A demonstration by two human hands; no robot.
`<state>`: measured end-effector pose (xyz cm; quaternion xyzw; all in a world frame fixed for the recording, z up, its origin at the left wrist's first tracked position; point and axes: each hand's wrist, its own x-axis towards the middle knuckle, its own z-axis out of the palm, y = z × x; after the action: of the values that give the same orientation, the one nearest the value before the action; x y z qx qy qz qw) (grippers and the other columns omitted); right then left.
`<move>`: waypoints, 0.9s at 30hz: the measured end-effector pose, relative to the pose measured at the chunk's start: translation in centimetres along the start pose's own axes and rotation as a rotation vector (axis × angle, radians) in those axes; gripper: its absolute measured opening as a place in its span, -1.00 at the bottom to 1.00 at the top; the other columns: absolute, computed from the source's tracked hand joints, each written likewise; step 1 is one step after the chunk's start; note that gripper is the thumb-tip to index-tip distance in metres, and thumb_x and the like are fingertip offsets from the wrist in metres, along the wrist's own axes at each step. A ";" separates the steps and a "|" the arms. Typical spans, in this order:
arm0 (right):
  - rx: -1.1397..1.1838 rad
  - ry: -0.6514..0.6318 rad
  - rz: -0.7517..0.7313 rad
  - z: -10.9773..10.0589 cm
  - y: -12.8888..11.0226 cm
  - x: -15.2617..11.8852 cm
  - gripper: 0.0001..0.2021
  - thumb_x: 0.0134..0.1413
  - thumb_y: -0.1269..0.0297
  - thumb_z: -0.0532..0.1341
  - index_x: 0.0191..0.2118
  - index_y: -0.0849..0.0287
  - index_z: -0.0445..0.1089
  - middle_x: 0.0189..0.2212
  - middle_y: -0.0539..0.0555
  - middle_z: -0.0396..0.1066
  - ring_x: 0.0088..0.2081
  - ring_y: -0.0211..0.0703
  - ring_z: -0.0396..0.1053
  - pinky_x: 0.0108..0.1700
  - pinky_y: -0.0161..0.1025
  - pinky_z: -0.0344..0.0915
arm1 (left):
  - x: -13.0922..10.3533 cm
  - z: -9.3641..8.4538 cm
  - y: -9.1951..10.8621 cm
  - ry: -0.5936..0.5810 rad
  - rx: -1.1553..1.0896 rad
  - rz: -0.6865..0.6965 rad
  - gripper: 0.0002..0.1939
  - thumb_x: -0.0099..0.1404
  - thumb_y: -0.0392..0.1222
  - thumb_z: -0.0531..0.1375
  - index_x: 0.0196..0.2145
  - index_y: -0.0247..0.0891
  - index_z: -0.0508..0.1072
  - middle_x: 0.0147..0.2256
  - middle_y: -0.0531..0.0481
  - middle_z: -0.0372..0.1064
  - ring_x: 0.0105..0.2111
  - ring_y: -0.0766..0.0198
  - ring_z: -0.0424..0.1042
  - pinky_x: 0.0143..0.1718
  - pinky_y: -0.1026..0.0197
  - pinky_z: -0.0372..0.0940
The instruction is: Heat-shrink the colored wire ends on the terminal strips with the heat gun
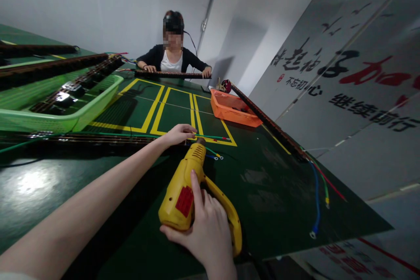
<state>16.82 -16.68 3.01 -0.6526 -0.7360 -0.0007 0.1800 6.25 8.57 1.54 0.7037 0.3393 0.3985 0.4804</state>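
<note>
My right hand (210,223) is wrapped round a yellow heat gun (179,183), with its index finger lying along the body. The gun's dark nozzle (201,141) points away from me, towards wire ends beyond it. My left hand (180,134) is closed on the wires at the end of a long dark strip (141,141). A green wire (213,136) runs out past its fingertips. Below it, more wire ends (215,155) carry ring terminals. The exact grip of the left fingers is partly hidden.
A green basket (78,116) with long strips across it stands at left. An orange basket (236,116) sits back right, beside another long strip (269,118) with blue, green and red wires. Across the green table (269,210), a co-worker (172,59) has both hands on a strip.
</note>
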 end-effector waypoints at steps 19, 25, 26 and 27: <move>0.065 -0.054 -0.042 -0.7 1.9 0.0 0.21 -0.44 -0.23 0.34 0.31 -0.01 -0.34 -0.10 0.11 0.37 -0.13 0.10 0.37 -0.08 0.02 0.30 | -0.2 -1.1 0.4 -0.120 -0.008 -0.137 -0.71 -0.02 -0.10 0.24 -0.35 -0.34 0.50 -0.42 0.02 0.45 -0.39 0.28 0.38 -0.31 0.27 0.24; 0.045 -0.076 -0.007 -1.1 3.4 -0.2 0.19 -0.40 -0.20 0.33 0.31 0.00 -0.35 -0.04 0.11 0.36 -0.10 0.10 0.37 -0.09 -0.01 0.31 | -0.5 -1.3 1.0 -0.125 -0.021 -0.137 -0.73 -0.01 -0.08 0.27 -0.38 -0.34 0.47 -0.41 0.00 0.45 -0.35 0.26 0.38 -0.28 0.25 0.24; 0.039 -0.082 0.004 -1.3 3.6 -0.2 0.19 -0.39 -0.19 0.33 0.31 -0.01 -0.35 -0.02 0.11 0.35 -0.09 0.10 0.36 -0.08 -0.01 0.30 | -0.6 -1.3 1.1 -0.133 -0.027 -0.132 -0.73 0.00 -0.08 0.27 -0.39 -0.34 0.47 -0.41 -0.01 0.45 -0.35 0.25 0.39 -0.28 0.24 0.24; 0.030 -0.089 0.018 -1.4 3.9 -0.2 0.18 -0.38 -0.18 0.34 0.31 -0.02 -0.35 -0.01 0.11 0.34 -0.08 0.10 0.36 -0.08 -0.01 0.30 | -0.6 -1.3 1.1 -0.140 -0.035 -0.128 -0.73 0.01 -0.08 0.26 -0.39 -0.34 0.46 -0.41 -0.01 0.45 -0.35 0.25 0.39 -0.28 0.24 0.24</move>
<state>20.92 -16.67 3.34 -0.6556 -0.7375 0.0412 0.1568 4.96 8.23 2.71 0.6982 0.3421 0.3228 0.5397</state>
